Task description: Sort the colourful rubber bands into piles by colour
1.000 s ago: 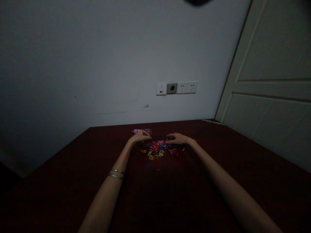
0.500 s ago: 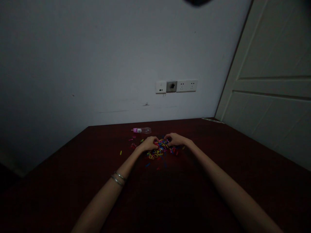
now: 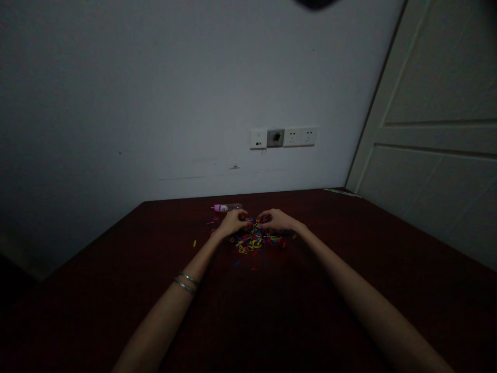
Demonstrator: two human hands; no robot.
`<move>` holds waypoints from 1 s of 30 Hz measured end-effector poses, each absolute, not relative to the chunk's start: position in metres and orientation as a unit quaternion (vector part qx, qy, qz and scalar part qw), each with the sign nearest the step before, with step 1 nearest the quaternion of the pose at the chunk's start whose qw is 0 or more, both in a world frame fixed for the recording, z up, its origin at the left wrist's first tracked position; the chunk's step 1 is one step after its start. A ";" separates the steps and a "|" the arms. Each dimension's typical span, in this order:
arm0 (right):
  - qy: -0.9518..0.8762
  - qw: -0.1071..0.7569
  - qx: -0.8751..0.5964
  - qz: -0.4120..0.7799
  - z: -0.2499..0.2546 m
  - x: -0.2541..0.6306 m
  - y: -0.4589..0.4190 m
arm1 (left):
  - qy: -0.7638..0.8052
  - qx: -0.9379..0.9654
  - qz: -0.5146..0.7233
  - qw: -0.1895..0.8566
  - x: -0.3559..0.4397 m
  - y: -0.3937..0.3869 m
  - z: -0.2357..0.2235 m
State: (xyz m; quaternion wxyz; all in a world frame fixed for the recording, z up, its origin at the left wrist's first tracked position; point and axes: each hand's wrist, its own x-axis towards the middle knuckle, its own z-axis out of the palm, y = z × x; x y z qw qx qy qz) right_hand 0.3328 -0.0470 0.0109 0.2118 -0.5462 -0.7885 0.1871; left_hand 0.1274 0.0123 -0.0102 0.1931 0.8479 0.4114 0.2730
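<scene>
A loose heap of small rubber bands in yellow, blue, red, pink and green lies on the dark red table. At the heap's far left side, my left hand has its thumb and fingers curled round a few bands, with two silvery bangles on that wrist. Facing it from the right, my right hand is bent likewise round some bands. A narrow gap with coloured bands showing separates the fingertips. Just behind my left hand lies a clear bottle with a pink top, partly covered by that hand.
The dark red tabletop meets a pale wall that carries a row of sockets. A white panelled door stands on the right. A stray yellow piece lies left of the heap.
Both hands have moved slightly away from me and closer together, uncovering more of the heap's near side. My left hand now overlaps the bottle's end. The camera view has shifted slightly.
</scene>
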 end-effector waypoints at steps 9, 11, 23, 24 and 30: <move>-0.771 0.223 -0.550 0.229 0.024 0.348 -0.046 | 0.492 0.839 0.156 0.175 0.042 0.028 0.024; -0.768 0.242 -0.544 0.234 0.026 0.348 -0.048 | 0.508 0.833 0.099 0.195 0.016 0.027 0.026; -0.769 0.264 -0.547 0.198 0.030 0.347 -0.044 | 0.554 0.760 0.030 0.338 -0.018 -0.005 0.009; -0.767 0.267 -0.550 0.197 0.028 0.351 -0.042 | 0.557 0.759 0.038 0.335 -0.013 -0.005 0.008; -0.741 0.277 -0.575 0.208 0.019 0.372 -0.034 | 0.480 0.762 0.135 0.414 0.031 -0.009 -0.003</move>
